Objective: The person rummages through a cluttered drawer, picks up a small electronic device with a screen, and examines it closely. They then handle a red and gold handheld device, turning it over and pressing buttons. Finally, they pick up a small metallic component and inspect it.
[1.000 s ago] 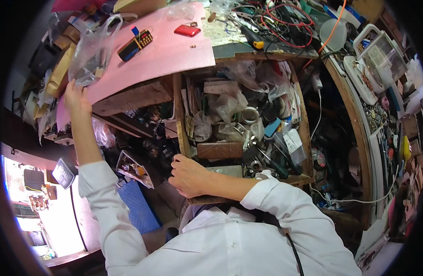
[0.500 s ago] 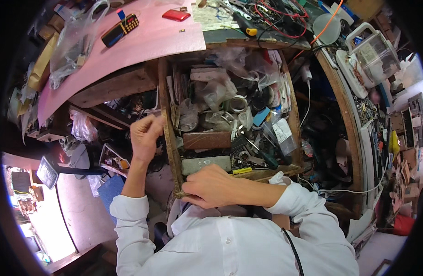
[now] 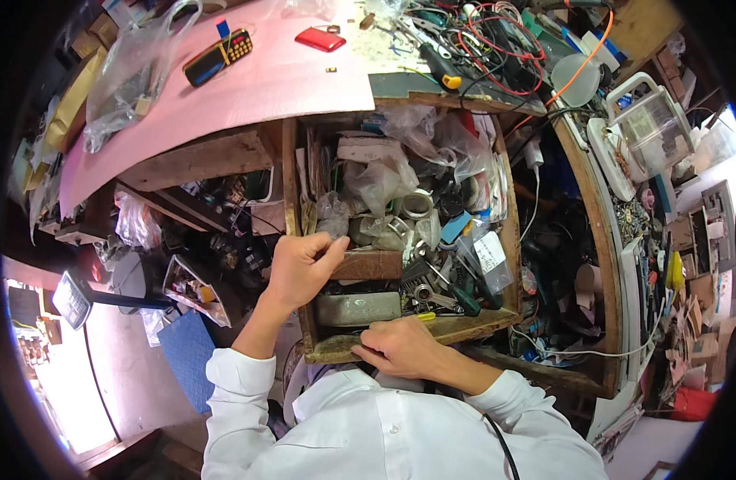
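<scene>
A wooden drawer (image 3: 310, 340) full of mixed parts is pulled out in front of me. Over its left side is my left hand (image 3: 302, 270), closed with the thumb sticking out toward a brown block (image 3: 368, 265); whatever lies inside the fingers is hidden. My right hand (image 3: 400, 348) rests curled over the drawer's front board, gripping it. Just inside that board lie a grey oblong block (image 3: 358, 310) and a yellow-handled tool (image 3: 425, 318), partly covered by the right hand. Clear plastic bags (image 3: 380, 180), a metal ring (image 3: 417, 205) and green-handled pliers (image 3: 466, 301) fill the rest.
Above the drawer, a pink-covered bench (image 3: 280, 72) holds a small black and gold radio (image 3: 218, 58), a red case (image 3: 320, 39) and tangled red and black leads (image 3: 500, 40). A clear lidded container (image 3: 652, 128) stands at right. An open box (image 3: 196, 290) sits left below.
My left hand has moved right, from beside the drawer to over its left side. My right hand has slid right along the front board from the left corner. The view has shifted slightly.
</scene>
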Motion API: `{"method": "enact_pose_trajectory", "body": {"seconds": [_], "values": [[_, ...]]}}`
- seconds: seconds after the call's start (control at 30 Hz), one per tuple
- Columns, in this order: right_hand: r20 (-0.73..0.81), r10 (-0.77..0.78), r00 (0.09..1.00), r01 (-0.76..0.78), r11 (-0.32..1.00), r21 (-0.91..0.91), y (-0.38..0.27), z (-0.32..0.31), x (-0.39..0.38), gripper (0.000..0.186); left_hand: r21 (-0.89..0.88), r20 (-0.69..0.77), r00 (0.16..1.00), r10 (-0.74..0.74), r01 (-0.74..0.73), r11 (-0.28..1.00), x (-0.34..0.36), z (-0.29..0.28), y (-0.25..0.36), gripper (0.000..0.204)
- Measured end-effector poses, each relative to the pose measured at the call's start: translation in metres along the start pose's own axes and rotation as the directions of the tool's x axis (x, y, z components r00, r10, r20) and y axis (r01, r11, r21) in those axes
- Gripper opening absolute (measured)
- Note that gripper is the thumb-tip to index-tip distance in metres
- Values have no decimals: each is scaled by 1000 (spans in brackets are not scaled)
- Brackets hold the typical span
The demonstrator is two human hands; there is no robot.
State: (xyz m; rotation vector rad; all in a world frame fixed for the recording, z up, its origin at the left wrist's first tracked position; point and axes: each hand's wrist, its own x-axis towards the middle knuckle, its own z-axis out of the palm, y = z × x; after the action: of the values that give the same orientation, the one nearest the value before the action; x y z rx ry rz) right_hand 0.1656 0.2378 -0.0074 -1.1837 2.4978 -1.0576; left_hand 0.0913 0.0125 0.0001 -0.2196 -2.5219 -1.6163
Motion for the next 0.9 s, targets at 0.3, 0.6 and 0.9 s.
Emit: {"method": "enact_pose_trajectory", "body": {"seconds": [0.3, 0.6, 0.9], "values": [[81, 30, 996, -30, 1000, -4, -2, 4, 0, 30, 295, -42, 983, 179, -159, 942, -4, 5, 1, 38], [-57, 39, 998, -35, 997, 71, 6, 3, -6, 28, 392, -29, 981, 191, -165, 905, -1, 19, 5, 37], [-133, 91, 987, -72, 987, 141, -2, 2, -11, 31, 444, 35, 984, 172, -170, 880, -3, 18, 3, 38]]}}
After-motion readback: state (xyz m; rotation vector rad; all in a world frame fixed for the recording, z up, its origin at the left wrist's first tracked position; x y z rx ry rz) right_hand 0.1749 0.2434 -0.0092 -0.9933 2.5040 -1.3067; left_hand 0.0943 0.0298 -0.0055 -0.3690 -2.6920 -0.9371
